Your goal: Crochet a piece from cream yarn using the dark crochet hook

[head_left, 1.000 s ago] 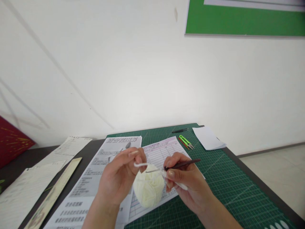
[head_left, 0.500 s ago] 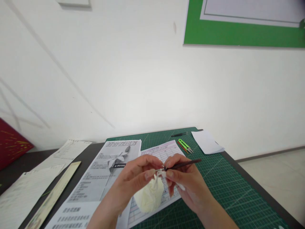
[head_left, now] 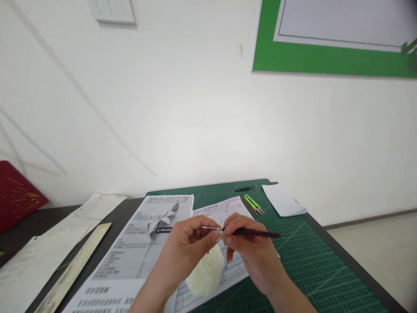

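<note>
My right hand (head_left: 250, 243) is closed round a crochet hook with a dark brown handle (head_left: 260, 233), its thin metal shaft pointing left. Close against its fingertips, my left hand (head_left: 189, 243) is pinched at the shaft; what lies between its fingertips is too small and hidden to make out. Below both hands a pale yellow ball of yarn (head_left: 206, 274) rests on a printed grid sheet (head_left: 228, 208).
Green thread snips (head_left: 253, 203), a black pen-like tool (head_left: 245, 188) and folded white paper (head_left: 282, 200) lie on the green cutting mat (head_left: 312, 256). Printed instructions (head_left: 130, 243), a pale strip (head_left: 78, 261) and handwritten sheets (head_left: 42, 252) are at left.
The hook's metal shaft now shows above my left fingertips, and the handle lies flatter. White yarn seen between the hands earlier is mostly hidden. The view has tilted slightly upward.
</note>
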A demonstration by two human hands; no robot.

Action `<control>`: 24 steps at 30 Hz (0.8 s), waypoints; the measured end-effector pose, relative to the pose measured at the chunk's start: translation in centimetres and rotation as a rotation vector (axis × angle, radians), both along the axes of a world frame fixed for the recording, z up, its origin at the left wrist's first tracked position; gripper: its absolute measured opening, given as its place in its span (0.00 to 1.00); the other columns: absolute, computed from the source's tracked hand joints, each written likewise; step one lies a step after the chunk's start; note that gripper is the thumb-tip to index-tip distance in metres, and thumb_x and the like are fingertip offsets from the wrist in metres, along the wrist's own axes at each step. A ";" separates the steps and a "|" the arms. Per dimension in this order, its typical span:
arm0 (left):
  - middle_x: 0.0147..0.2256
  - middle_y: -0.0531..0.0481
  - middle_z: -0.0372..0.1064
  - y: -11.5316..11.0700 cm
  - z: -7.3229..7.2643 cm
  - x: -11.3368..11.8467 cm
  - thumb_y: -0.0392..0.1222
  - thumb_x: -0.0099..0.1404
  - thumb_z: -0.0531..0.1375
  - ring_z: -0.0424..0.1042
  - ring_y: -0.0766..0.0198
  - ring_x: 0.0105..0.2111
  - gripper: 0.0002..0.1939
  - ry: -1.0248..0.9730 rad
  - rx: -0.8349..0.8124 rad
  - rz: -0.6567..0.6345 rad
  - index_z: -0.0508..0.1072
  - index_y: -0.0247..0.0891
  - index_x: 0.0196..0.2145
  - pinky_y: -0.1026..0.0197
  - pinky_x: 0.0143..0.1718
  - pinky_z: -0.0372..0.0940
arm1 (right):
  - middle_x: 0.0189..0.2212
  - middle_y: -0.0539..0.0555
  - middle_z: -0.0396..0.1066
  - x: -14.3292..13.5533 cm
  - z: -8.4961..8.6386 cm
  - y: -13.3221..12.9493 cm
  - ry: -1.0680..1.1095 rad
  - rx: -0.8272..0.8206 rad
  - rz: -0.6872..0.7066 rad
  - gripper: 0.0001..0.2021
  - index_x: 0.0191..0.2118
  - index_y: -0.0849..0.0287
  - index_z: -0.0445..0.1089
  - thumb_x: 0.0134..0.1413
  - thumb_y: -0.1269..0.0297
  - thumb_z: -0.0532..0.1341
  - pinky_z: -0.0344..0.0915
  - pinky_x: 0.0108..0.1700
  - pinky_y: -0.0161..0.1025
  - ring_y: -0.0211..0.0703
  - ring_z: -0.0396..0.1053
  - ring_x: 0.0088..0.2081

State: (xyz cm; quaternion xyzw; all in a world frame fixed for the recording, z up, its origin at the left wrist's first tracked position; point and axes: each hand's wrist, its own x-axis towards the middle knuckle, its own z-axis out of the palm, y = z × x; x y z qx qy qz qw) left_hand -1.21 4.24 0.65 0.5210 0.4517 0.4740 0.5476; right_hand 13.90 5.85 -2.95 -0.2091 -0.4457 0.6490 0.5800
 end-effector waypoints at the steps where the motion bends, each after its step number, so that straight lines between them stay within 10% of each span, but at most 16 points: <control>1: 0.24 0.50 0.73 0.0 0.0 0.1 0.46 0.52 0.68 0.69 0.62 0.26 0.11 0.008 0.008 -0.003 0.76 0.36 0.28 0.61 0.28 0.60 | 0.26 0.48 0.68 0.0 0.0 0.0 -0.012 0.014 -0.005 0.04 0.26 0.57 0.78 0.42 0.72 0.71 0.68 0.21 0.29 0.34 0.67 0.23; 14: 0.21 0.52 0.66 0.4 0.1 -1.2 0.40 0.58 0.63 0.65 0.61 0.25 0.09 0.465 0.327 0.105 0.71 0.38 0.22 0.60 0.27 0.58 | 0.28 0.48 0.70 0.7 0.0 0.2 -0.020 -0.067 -0.208 0.10 0.29 0.56 0.74 0.54 0.56 0.64 0.69 0.35 0.36 0.38 0.68 0.30; 24: 0.29 0.45 0.72 0.2 -1.3 -0.4 0.30 0.58 0.57 0.64 0.51 0.34 0.10 0.785 0.614 0.102 0.75 0.41 0.26 0.46 0.43 0.51 | 0.27 0.50 0.62 1.5 -0.2 -0.5 -0.797 0.657 -0.475 0.10 0.31 0.57 0.61 0.63 0.71 0.49 0.55 0.33 0.41 0.43 0.60 0.31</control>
